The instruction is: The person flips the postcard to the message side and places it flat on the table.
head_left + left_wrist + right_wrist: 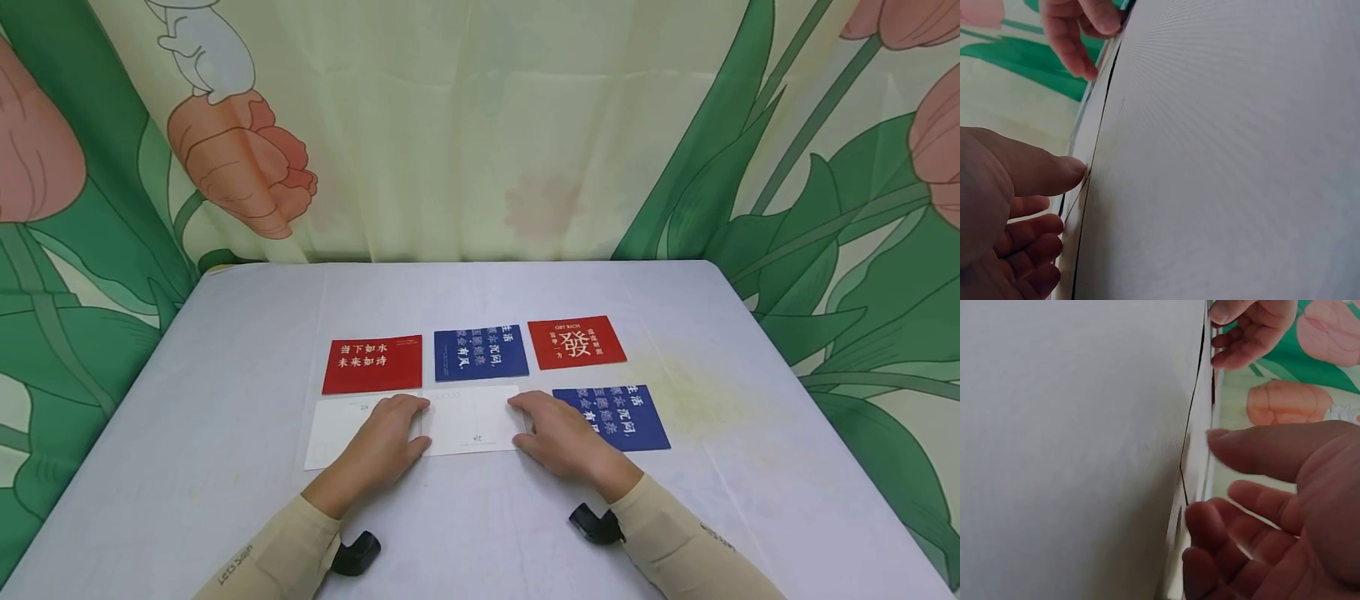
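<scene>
A white card (472, 421) with faint print lies flat in the middle of the front row, between both hands. My left hand (390, 437) is at its left edge, thumb and fingertips resting there. At the opposite edge, my right hand (558, 433) has its fingertips by the card. Under the left hand, another white card (330, 429) is partly covered. The right hand hides part of a blue card (626, 421) with white lettering. In the left wrist view the left thumb (1054, 174) touches the card edge. The right thumb (1241, 447) hovers over the card edge in the right wrist view.
Behind the front row lie a red card (372, 375), a blue card (468, 367) and another red card (576, 343). A white cloth (465, 533) covers the table. A curtain (480, 125) with painted tulips hangs beyond the far edge.
</scene>
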`<action>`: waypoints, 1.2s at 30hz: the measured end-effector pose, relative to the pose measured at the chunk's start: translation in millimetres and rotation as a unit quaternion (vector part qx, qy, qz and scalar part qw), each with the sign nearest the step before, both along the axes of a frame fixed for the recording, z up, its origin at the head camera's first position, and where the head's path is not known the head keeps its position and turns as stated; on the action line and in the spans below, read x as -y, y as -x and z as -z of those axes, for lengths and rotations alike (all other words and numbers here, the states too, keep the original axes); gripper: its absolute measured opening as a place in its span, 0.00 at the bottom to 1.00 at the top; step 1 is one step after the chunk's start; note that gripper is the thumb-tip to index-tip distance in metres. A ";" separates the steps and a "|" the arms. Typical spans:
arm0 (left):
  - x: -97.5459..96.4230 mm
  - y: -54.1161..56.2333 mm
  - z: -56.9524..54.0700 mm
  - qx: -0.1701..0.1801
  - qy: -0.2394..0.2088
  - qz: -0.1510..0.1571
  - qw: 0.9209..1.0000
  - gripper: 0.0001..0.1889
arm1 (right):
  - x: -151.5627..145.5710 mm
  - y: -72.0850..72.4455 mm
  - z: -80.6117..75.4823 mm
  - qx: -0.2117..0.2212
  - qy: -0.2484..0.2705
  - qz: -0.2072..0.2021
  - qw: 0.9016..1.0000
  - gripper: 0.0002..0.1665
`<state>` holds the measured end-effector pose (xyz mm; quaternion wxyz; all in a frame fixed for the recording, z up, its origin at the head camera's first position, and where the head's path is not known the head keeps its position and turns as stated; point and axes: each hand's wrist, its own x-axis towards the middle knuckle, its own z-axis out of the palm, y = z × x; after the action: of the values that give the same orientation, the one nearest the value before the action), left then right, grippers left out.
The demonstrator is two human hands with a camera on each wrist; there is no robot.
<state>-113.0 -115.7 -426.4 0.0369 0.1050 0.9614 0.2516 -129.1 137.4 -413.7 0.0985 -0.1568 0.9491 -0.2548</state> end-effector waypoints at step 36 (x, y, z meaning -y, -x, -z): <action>-96.9 5.1 -26.4 -0.051 -0.012 0.180 0.982 0.39 | -132.9 -22.3 -25.1 -0.037 -0.038 0.033 0.998 0.43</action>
<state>-118.1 -18.8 -400.1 0.0313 0.2891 0.9245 0.2466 -106.7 270.3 -388.6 0.0610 -0.1310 0.9656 -0.2161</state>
